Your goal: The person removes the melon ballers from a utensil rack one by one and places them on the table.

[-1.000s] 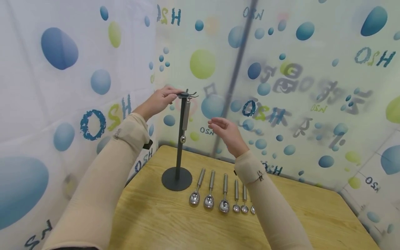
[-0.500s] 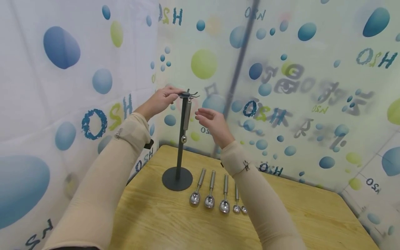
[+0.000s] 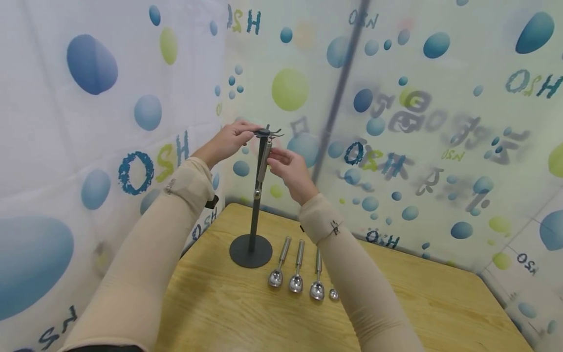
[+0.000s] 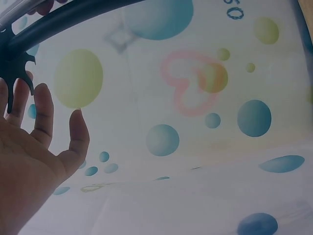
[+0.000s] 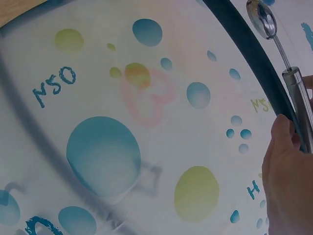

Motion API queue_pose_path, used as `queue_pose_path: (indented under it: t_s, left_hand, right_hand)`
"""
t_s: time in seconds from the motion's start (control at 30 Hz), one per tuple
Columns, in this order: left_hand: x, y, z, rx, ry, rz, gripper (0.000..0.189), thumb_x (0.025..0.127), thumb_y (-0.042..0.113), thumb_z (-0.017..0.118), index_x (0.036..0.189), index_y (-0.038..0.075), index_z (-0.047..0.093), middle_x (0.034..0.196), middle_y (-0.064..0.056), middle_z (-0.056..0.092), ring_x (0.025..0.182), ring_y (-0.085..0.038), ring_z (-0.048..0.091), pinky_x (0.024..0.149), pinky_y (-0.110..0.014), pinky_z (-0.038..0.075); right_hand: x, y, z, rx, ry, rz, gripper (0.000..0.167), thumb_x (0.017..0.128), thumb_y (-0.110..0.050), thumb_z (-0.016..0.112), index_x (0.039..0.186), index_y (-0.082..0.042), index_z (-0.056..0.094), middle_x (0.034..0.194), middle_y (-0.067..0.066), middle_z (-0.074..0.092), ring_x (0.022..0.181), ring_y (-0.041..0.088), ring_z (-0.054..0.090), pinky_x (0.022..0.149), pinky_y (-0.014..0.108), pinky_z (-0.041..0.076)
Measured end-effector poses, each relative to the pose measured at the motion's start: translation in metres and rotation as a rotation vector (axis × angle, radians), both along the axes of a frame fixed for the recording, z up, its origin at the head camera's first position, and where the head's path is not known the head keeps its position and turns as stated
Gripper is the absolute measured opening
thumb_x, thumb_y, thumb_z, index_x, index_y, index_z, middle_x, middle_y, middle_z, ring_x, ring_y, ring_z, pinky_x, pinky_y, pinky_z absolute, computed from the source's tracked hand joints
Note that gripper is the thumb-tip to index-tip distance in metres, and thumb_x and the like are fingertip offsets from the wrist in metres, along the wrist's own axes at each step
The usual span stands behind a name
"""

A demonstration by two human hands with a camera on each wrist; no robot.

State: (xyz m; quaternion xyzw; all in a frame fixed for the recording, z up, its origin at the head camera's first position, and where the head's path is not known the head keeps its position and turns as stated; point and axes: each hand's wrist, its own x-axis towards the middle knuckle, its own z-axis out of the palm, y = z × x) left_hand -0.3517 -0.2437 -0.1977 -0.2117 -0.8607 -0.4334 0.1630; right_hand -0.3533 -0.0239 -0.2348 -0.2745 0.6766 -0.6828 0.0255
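Note:
A small steel scoop (image 3: 264,164) with a tubular handle hangs from a hook of the dark metal stand (image 3: 253,222). My right hand (image 3: 292,172) pinches its handle from the right side. The scoop tilts, its little bowl in front of the post. In the right wrist view the thumb (image 5: 280,128) lies beside the handle, and the scoop's oval bowl (image 5: 262,19) points away from the hand. My left hand (image 3: 229,142) rests at the stand's hooked top. Its fingers are loosely extended around the hooks (image 4: 22,66) in the left wrist view.
Three larger steel scoops (image 3: 295,282) lie in a row on the wooden table (image 3: 228,313), right of the stand's round base (image 3: 239,252). A smaller scoop (image 3: 334,294) shows partly beside my right sleeve. Printed curtains (image 3: 184,88) enclose the table's back and left.
My right hand has moved left to the hanging scoop and taken hold of its handle. The scoop has tilted, its bowl swinging left. My left hand stays at the stand's top.

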Motion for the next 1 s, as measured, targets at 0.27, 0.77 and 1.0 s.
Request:
queue_pose_path:
  t_s: [0.27,0.77,1.0]
  left_hand:
    - [0.001,0.000,-0.001,0.015,0.000,-0.011,0.043,0.109,0.027,0.042,0.148,0.014,0.055,0.138,-0.010,0.047,0.113,-0.028,0.048,0.100,-0.048,0.040]
    - [0.005,0.002,0.001,0.002,0.018,-0.014,0.043,0.109,0.027,0.042,0.148,0.014,0.055,0.137,-0.011,0.048,0.112,-0.031,0.047,0.094,-0.045,0.039]
    - [0.005,0.001,-0.001,0.016,0.025,-0.015,0.043,0.108,0.024,0.042,0.147,0.011,0.056,0.133,-0.013,0.048,0.108,-0.031,0.046,0.090,-0.043,0.038]
  right_hand:
    - [-0.001,-0.005,-0.002,0.003,0.009,-0.018,0.037,0.099,-0.007,0.065,0.136,-0.002,0.060,0.123,0.014,0.066,0.112,0.026,0.065,0.096,0.039,0.053]
    - [0.001,-0.002,-0.009,0.019,0.053,-0.010,0.033,0.102,-0.010,0.061,0.136,-0.008,0.062,0.120,0.012,0.064,0.115,0.025,0.064,0.092,0.046,0.055]
    - [0.002,-0.002,-0.010,0.026,0.067,-0.005,0.032,0.102,-0.010,0.061,0.134,-0.007,0.063,0.119,0.012,0.063,0.112,0.025,0.065,0.089,0.045,0.056]
